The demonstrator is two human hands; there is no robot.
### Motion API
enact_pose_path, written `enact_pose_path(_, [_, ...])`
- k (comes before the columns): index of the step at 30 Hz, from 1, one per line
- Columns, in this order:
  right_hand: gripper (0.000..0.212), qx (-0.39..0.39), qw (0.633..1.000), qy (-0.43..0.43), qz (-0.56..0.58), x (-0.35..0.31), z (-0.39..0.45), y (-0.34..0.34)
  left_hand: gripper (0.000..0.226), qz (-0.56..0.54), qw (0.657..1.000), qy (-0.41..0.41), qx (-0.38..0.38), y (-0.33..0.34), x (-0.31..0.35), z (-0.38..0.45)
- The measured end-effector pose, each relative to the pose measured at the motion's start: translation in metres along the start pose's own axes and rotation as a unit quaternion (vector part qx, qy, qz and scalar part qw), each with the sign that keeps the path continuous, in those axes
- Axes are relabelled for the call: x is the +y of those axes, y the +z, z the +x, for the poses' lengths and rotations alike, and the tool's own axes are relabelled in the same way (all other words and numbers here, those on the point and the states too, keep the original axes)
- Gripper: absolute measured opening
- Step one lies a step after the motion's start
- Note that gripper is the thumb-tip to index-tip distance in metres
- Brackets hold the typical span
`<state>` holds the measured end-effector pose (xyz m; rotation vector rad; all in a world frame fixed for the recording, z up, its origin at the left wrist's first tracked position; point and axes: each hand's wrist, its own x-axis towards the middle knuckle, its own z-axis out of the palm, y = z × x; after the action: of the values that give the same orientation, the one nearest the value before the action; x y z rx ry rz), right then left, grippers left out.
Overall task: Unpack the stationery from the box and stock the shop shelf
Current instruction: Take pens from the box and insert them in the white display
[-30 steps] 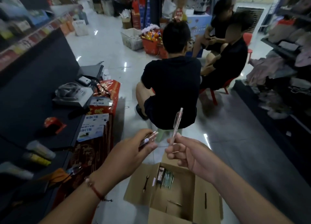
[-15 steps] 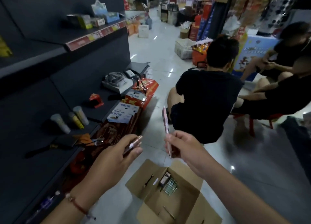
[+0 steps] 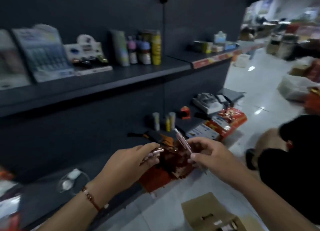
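A person's left hand [image 3: 131,158], a red cord bracelet [image 3: 90,197] at the wrist, curls its fingers round a small bunch of pink pens [image 3: 152,154], while the right hand [image 3: 210,157] pinches a single pink pen [image 3: 183,142] between thumb and fingertips, its upper end tilted up and to the left. Both hands are raised in front of a dark shop shelf [image 3: 110,80] that carries blurred display cards, bottles and a yellow can [image 3: 155,47]. An open cardboard box [image 3: 200,208] sits on the pale tiled floor [image 3: 249,85] below the right forearm, with more pens dimly visible inside. Red packets [image 3: 230,121] lie at the foot of the shelving, and a person in black [image 3: 292,161] crouches at right.
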<state>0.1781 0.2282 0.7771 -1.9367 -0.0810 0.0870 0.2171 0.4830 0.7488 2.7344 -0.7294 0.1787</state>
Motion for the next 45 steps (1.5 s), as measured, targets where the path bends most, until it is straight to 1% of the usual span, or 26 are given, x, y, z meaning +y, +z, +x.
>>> enact_pose_path(2, [0.024,-0.045,0.997,-0.005,0.065,-0.029,0.029,0.051,0.052,-0.004,0.999,-0.044,0.019,-0.028,-0.048,-0.028])
enact_pose_path(4, [0.014,-0.082,0.985,0.010,0.151,-0.057,0.060,0.106,0.043,-0.009,0.994,-0.094,0.046,-0.055,-0.097,-0.055])
enact_pose_path(7, [0.004,-0.135,0.948,0.024,0.287,-0.103,0.106,0.188,0.041,0.008,0.983,-0.149,0.103,-0.092,-0.169,-0.087])
enact_pose_path(8, [0.006,-0.153,0.934,0.020,0.323,-0.121,0.125,0.217,0.040,0.011,0.979,-0.164,0.123,-0.105,-0.197,-0.099])
enact_pose_path(9, [0.009,-0.158,0.924,0.012,0.349,-0.131,0.136,0.231,0.039,0.010,0.977,-0.171,0.130,-0.112,-0.212,-0.103])
enact_pose_path(13, [0.012,-0.151,0.912,-0.027,0.381,-0.182,0.193,0.288,0.038,0.029,0.970,-0.188,0.149,-0.151,-0.275,-0.116])
enact_pose_path(17, [0.021,-0.115,0.913,-0.085,0.383,-0.219,0.256,0.318,0.037,0.064,0.964,-0.189,0.179,-0.175,-0.327,-0.101])
enact_pose_path(19, [0.020,-0.088,0.918,-0.105,0.372,-0.233,0.286,0.330,0.037,0.068,0.962,-0.190,0.185,-0.183,-0.349,-0.092])
enact_pose_path(22, [0.015,-0.061,0.925,-0.128,0.353,-0.249,0.326,0.349,0.044,0.071,0.960,-0.200,0.183,-0.192,-0.381,-0.080])
enact_pose_path(26, [0.007,-0.041,0.933,-0.159,0.320,-0.266,0.372,0.380,0.039,0.115,0.950,-0.209,0.200,-0.206,-0.417,-0.064])
enact_pose_path(30, [0.002,-0.029,0.948,-0.191,0.254,-0.280,0.417,0.415,0.042,0.141,0.944,-0.216,0.207,-0.224,-0.449,-0.051])
enact_pose_path(33, [0.006,-0.006,0.953,-0.230,0.198,-0.289,0.443,0.438,0.045,0.154,0.945,-0.207,0.202,-0.234,-0.470,-0.041])
enact_pose_path(35, [0.013,0.019,0.954,-0.256,0.158,-0.292,0.457,0.450,0.047,0.159,0.950,-0.201,0.178,-0.240,-0.483,-0.034])
enact_pose_path(38, [0.008,0.046,0.956,-0.282,0.071,-0.293,0.473,0.464,0.052,0.173,0.956,-0.196,0.135,-0.246,-0.505,-0.024])
enact_pose_path(42, [0.025,0.072,0.954,-0.289,-0.023,-0.292,0.480,0.478,0.053,0.200,0.960,-0.171,0.094,-0.254,-0.535,-0.011])
enact_pose_path(44, [0.027,0.073,0.953,-0.289,-0.057,-0.292,0.481,0.483,0.054,0.198,0.964,-0.153,0.094,-0.255,-0.547,-0.009])
enact_pose_path(45, [0.028,0.073,0.952,-0.289,-0.072,-0.294,0.481,0.486,0.056,0.193,0.965,-0.141,0.105,-0.255,-0.551,-0.010])
